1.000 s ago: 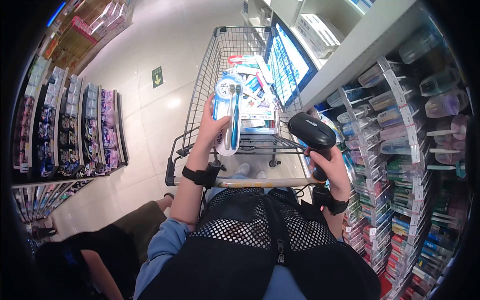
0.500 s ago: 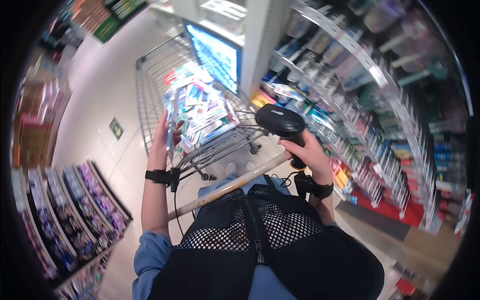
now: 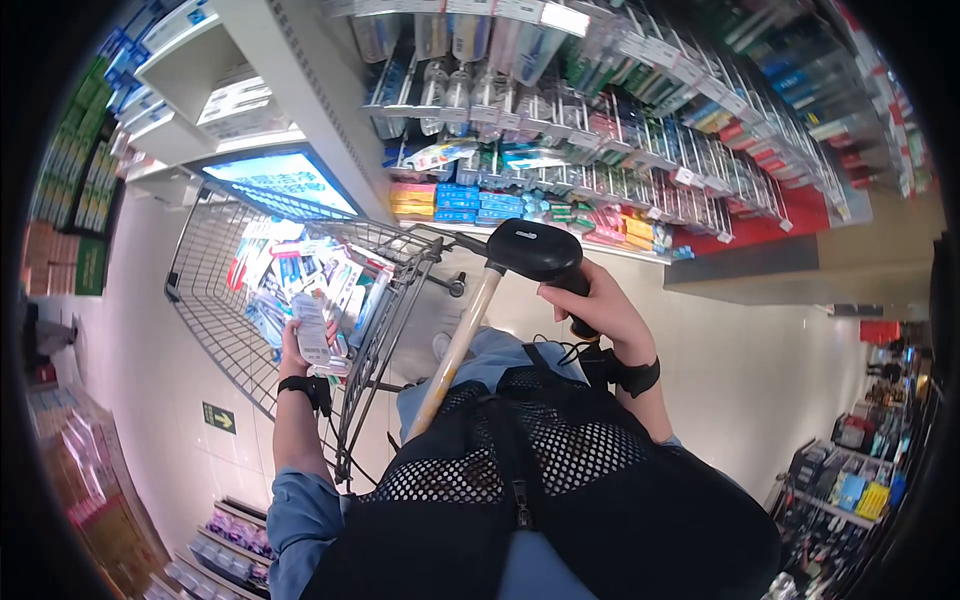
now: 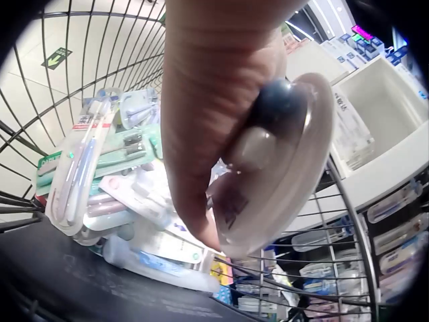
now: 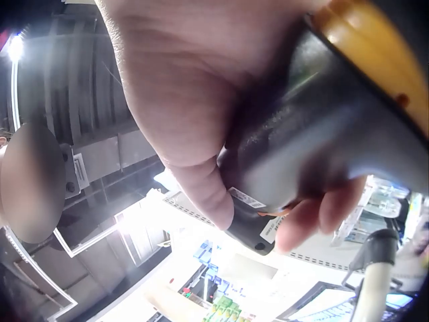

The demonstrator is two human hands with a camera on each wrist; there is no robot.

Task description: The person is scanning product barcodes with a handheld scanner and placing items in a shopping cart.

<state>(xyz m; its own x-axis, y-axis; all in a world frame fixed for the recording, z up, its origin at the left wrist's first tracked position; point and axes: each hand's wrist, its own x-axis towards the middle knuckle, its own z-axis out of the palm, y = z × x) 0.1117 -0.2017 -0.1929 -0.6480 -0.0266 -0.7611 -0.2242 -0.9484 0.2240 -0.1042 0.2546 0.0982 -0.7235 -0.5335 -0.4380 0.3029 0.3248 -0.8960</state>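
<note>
My left hand (image 3: 291, 349) grips a toothbrush blister pack (image 3: 311, 328) over the shopping cart, its pale printed back with a barcode turned up. In the left wrist view the thumb lies against the pack's clear bulging front (image 4: 281, 181). Below it the cart holds a heap of packaged toothbrushes (image 4: 84, 168). My right hand (image 3: 610, 312) holds a black barcode scanner (image 3: 535, 248) by its handle, just beyond the right end of the cart's push bar (image 3: 455, 350). The right wrist view shows fingers curled round the scanner's grip (image 5: 301, 127).
A lit screen (image 3: 280, 180) stands against the cart's far side, beside a white shelf unit (image 3: 320, 90). Hanging racks of oral-care packs (image 3: 600, 130) run along the front and right. A green floor arrow (image 3: 218, 417) lies left of the cart.
The view has swung right, bringing the racks ahead and the cart to the left. The toothbrush pack has turned from front, through edge-on, to its printed back. The right hand keeps the scanner.
</note>
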